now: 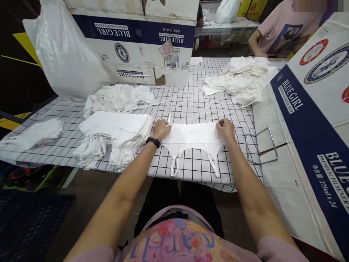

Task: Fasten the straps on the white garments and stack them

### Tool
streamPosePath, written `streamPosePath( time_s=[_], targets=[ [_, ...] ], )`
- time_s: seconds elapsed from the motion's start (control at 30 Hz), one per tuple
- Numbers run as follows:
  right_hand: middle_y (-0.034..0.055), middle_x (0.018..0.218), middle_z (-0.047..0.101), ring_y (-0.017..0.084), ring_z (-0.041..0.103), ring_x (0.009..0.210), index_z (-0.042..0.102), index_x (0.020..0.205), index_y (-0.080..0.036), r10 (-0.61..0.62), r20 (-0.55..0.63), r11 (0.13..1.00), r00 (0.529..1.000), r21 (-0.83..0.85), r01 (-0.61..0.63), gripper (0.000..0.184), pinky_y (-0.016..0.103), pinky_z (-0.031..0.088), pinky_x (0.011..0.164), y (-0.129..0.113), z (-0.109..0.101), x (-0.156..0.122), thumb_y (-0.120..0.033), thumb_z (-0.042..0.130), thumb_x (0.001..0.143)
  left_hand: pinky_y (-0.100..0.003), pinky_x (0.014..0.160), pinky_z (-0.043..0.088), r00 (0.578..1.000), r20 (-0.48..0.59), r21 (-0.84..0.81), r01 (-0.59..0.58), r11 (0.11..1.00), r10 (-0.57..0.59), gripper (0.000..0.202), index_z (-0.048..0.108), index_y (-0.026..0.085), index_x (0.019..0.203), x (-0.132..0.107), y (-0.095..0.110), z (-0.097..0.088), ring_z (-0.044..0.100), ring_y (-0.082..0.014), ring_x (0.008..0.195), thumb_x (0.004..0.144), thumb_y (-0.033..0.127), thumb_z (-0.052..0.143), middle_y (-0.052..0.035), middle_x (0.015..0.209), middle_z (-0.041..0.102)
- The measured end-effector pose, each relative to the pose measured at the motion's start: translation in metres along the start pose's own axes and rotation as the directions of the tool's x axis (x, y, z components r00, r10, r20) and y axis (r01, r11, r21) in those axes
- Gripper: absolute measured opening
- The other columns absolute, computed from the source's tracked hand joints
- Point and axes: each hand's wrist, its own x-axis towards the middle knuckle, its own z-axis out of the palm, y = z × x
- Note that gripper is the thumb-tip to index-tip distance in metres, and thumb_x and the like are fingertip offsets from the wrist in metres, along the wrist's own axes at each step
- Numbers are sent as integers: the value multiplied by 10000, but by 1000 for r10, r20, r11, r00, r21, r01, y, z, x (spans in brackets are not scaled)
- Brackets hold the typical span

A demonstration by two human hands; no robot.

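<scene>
A white strappy top (193, 134) lies flat on the checked tablecloth in front of me, its two thin straps pointing towards my body. My left hand (161, 129) pinches its upper left corner, and a dark band circles that wrist. At the upper right corner my right hand (225, 129) has its fingers closed on the cloth. Just left of my left hand stands a neat stack of similar white tops (117, 125), with straps bunched at its front. Behind the stack sits a loose heap of white garments (117, 97).
Cardboard boxes stand at the back (147, 47) and along the right (308, 120). A wire frame (262, 145) leans by the right box. Another white pile (242, 78) lies at the far right. A plastic bag (68, 54) hangs at the left. Across the table is another person (283, 29).
</scene>
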Motion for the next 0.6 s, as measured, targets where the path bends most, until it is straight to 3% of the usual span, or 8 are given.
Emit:
streamPosePath(
  time_s=[0.13,0.27,0.4,0.6],
  targets=[
    [114,918,727,265,652,896,680,1019,-166,29,-3,999,1000,46,-29,283,405,510,894,-4,-3,-5,-228,580,762,-426,948,455,999,-13,-68,-38,997,37,180,530,219,815,-2,-2,-2,639,-280,1029,734,129,663,-61,960,683],
    [86,862,742,243,665,845,720,925,-168,42,20,993,999,111,-44,273,373,515,886,-8,-8,-8,-200,605,680,-320,748,462,997,-33,-173,-77,982,72,120,555,216,748,-8,-6,-9,615,-207,807,721,149,651,-22,816,660],
    [49,764,724,228,659,796,731,794,-180,40,14,980,999,196,-42,173,350,515,842,-8,-16,-11,-241,619,678,-293,680,423,991,-100,-262,-116,958,93,130,546,209,658,-17,-6,-18,556,-171,712,736,201,650,3,697,596],
    [9,706,670,197,624,719,724,793,-176,79,-99,932,992,360,-38,181,321,505,730,-9,-33,-16,-305,671,678,-267,658,416,971,-201,-370,-200,907,132,108,592,196,660,-28,0,-34,543,-145,689,749,241,635,23,655,574]
  ],
)
